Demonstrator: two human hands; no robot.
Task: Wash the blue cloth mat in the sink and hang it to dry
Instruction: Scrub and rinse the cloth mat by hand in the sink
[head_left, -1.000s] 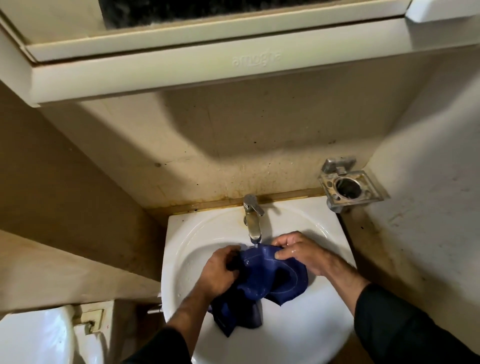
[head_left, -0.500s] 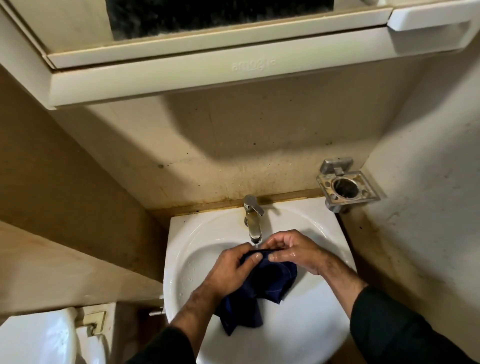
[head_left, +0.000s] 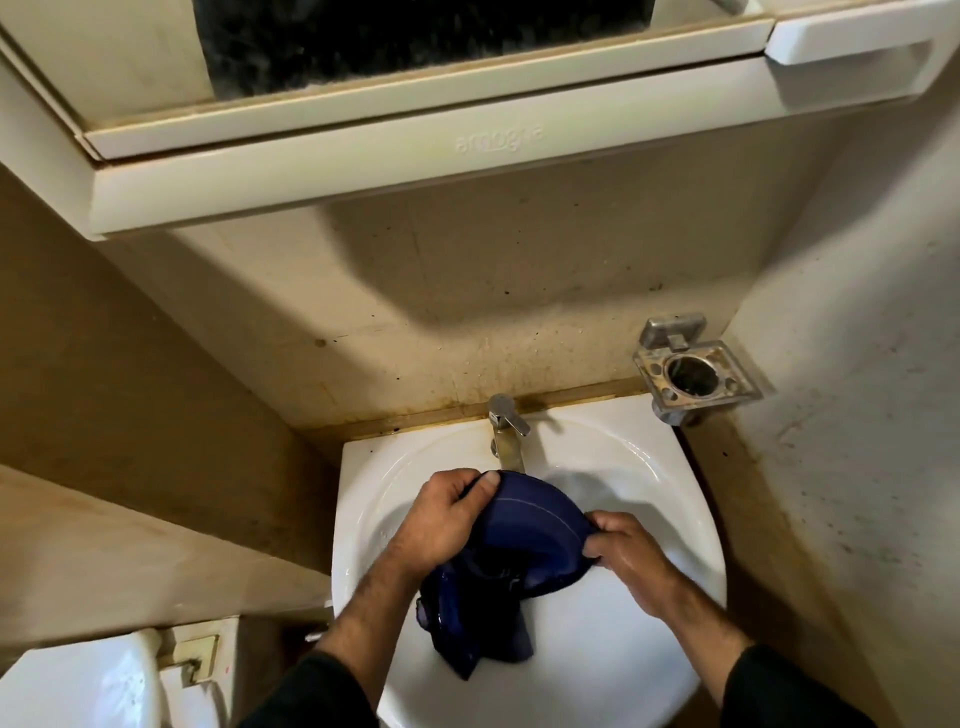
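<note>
Nearest, two dark sleeves reach in from the bottom edge, and the loose tail of the blue cloth mat (head_left: 524, 551) hangs below and between the wrists, wet and dark, down into the white sink (head_left: 670, 467). The left hand (head_left: 441, 525) grips the mat's upper left edge, thumb on top and fingers curled under the hem. The right hand (head_left: 623, 551) pinches the right edge, fingers folded round the cloth. Between them the stitched hem arches up in a taut curve, so the mat is held bunched over the basin, not lying flat in it.

Just beyond the left hand's thumb stands the tap (head_left: 506, 436), its spout right above the raised edge of the mat. Whether water is running cannot be told. Farther off, up and to the right of the right hand, a metal holder (head_left: 696, 371) sticks out from the wall; above everything hangs a cabinet (head_left: 415, 140).

This looks like the washing step, well before hanging. The next move probably calls for rubbing the two gripped edges together under the spout, keeping the dripping tail inside the basin.
</note>
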